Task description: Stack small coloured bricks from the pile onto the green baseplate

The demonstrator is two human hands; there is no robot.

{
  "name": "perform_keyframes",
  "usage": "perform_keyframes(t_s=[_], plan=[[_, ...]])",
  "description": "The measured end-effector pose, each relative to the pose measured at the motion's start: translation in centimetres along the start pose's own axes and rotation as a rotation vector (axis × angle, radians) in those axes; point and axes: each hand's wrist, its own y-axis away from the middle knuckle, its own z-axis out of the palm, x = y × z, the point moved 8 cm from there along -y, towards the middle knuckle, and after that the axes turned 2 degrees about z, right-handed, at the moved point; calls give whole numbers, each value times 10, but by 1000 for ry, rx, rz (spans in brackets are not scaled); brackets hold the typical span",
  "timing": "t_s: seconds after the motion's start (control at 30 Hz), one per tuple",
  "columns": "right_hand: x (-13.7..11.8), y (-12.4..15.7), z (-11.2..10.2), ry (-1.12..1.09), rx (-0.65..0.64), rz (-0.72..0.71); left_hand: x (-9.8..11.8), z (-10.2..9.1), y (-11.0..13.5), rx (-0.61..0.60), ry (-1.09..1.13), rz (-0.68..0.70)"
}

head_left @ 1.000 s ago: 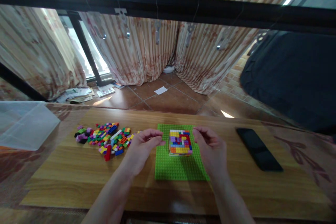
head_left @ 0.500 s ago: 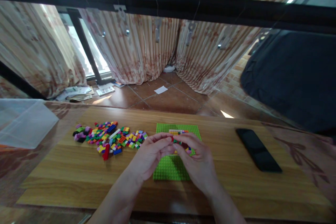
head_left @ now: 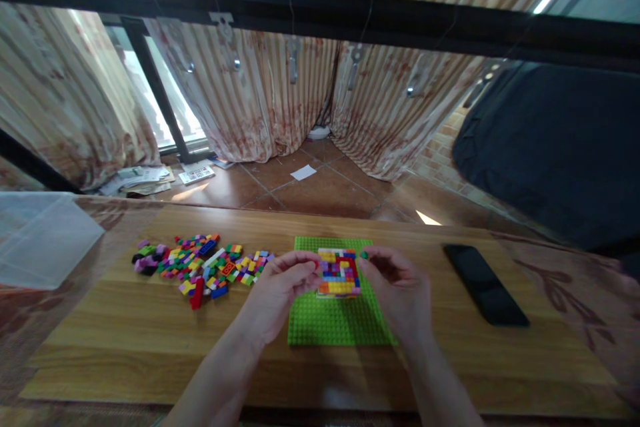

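My left hand (head_left: 283,290) is closed, with a small red brick (head_left: 316,266) pinched between thumb and forefinger. Across from it, my right hand (head_left: 403,287) pinches a small dark green brick (head_left: 364,255) at its fingertips. Between the two hands stands a low block of many-coloured toy bricks (head_left: 340,287), pressed onto a green studded baseplate (head_left: 330,327). Yellow, red, blue, purple and white bricks show on its top. Both held bricks are above the plate, at either side of the block.
Loose bricks (head_left: 200,263) lie in a spread pile on the wooden board (head_left: 125,340) to the left. A black phone (head_left: 485,283) rests on the right. At the far left is a translucent plastic bin (head_left: 50,240). A dark bar (head_left: 320,7) crosses the view above.
My hands have moved apart, left and right, from where they met over the plate. The brick block between them is now uncovered, and each hand holds a separate brick.
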Motion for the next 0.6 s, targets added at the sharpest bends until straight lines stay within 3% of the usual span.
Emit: perform_keyframes(t_s=[0.1, 0.2, 0.6], plan=[[17, -11, -16, -60, 71, 97, 2, -6, -1, 45, -15, 8], [25, -16, -19, -32, 48, 146, 1, -9, -2, 68, -29, -2], [47, -14, -3, 111, -120, 206, 1, -11, -4, 114, -68, 4]])
